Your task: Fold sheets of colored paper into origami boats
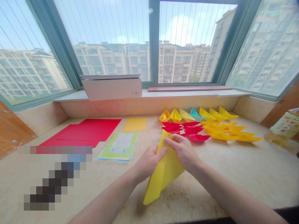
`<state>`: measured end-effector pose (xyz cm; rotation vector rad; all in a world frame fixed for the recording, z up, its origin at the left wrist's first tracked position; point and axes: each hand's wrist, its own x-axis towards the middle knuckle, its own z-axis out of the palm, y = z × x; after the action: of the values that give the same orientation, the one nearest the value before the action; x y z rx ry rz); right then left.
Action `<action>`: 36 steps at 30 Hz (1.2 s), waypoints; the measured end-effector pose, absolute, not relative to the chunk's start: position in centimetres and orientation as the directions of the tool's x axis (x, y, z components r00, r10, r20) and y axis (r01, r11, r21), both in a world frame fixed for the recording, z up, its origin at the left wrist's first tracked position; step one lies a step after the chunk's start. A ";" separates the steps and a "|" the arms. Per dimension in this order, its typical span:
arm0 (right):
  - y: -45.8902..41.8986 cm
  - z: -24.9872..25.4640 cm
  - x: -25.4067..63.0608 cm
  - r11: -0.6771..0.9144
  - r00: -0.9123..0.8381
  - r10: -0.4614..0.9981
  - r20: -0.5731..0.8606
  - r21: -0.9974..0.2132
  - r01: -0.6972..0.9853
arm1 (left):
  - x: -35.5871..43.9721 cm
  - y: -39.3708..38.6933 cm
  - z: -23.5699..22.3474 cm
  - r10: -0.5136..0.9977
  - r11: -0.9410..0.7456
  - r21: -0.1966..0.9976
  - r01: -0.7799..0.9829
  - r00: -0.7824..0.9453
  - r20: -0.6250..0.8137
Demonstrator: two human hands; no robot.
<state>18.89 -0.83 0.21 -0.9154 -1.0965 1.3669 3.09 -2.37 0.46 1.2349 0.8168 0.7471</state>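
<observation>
Both hands hold a partly folded sheet of yellow paper (169,168) above the counter, tilted with one long corner pointing down toward me. My left hand (149,160) grips its left edge, thumb pressed on the front face. With thumb and fingers, my right hand (183,149) pinches the paper near its upper end. A folded flap runs along the left side of the sheet. Just beyond the hands are red paper boats (198,137), partly hidden by the right hand and paper. Yellow paper boats (224,136) stand in rows to their right.
More boats, including a blue one (196,115), line the back. Left lie red sheets (93,130), a yellow square (135,123) and a packet of coloured paper (119,147). A white box (112,88) sits on the sill. A bottle (283,127) stands far right. One area is pixelated.
</observation>
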 end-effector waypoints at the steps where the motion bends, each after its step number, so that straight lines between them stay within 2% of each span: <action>1: -0.7 0.1 18.9 0.058 -0.069 0.995 0.078 -0.966 -0.250 | 3.2 -2.5 0.4 0.849 0.171 0.985 -0.038 0.512 -0.128; 3: -0.5 -0.1 19.1 0.144 -0.023 0.989 0.149 -0.976 -0.165 | 3.5 -2.7 0.3 0.852 0.148 0.988 -0.032 0.511 -0.111; 5: -0.4 -0.4 19.3 0.287 0.015 0.958 0.286 -0.958 -0.023 | 3.7 -2.9 0.3 0.859 0.113 0.992 -0.049 0.507 -0.073; 9: -0.6 -0.8 19.2 0.516 -0.008 0.846 0.533 -0.814 0.266 | 3.9 -2.9 0.4 0.889 0.019 0.999 -0.048 0.457 0.005; 13: -1.1 -0.4 19.2 0.578 -0.117 0.813 0.570 -0.767 0.279 | 3.6 -2.9 0.8 0.882 0.005 0.997 -0.072 0.471 0.029; 16: -1.1 0.1 19.6 0.542 -0.120 0.840 0.529 -0.807 0.235 | 3.3 -3.0 0.8 0.855 0.070 0.994 -0.089 0.519 -0.013; 19: -0.7 0.5 20.2 0.421 -0.112 0.906 0.407 -0.894 0.154 | 3.1 -3.0 0.6 0.835 0.100 0.992 -0.076 0.549 -0.042; 23: -0.2 0.8 20.7 0.240 -0.157 0.953 0.258 -0.962 -0.127 | 2.8 -2.9 0.5 0.849 0.083 0.996 -0.028 0.525 -0.056; 25: -0.2 0.9 20.7 0.127 -0.221 0.956 0.193 -0.951 -0.280 | 2.7 -3.0 0.7 0.853 0.090 0.996 -0.028 0.518 -0.063; 27: -0.2 0.9 20.7 0.025 -0.290 0.947 0.138 -0.933 -0.360 | 2.7 -3.0 0.9 0.855 0.093 0.995 -0.032 0.515 -0.064; 32: -0.4 1.0 21.1 -0.078 -0.409 0.911 0.051 -0.953 -0.292 | 2.4 -3.1 1.2 0.831 0.076 0.997 0.002 0.553 -0.064; 34: -0.5 1.0 21.1 -0.053 -0.444 0.895 0.048 -0.975 -0.214 | 2.3 -3.1 1.1 0.808 0.084 0.996 0.034 0.583 -0.088; 36: -0.5 1.0 21.0 0.017 -0.407 0.911 0.075 -0.990 -0.142 | 2.5 -3.1 0.9 0.794 0.095 0.994 0.053 0.599 -0.108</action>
<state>20.95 -0.51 0.99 -0.8406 -1.4243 1.5352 2.45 -3.07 0.92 1.3839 0.7872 0.6429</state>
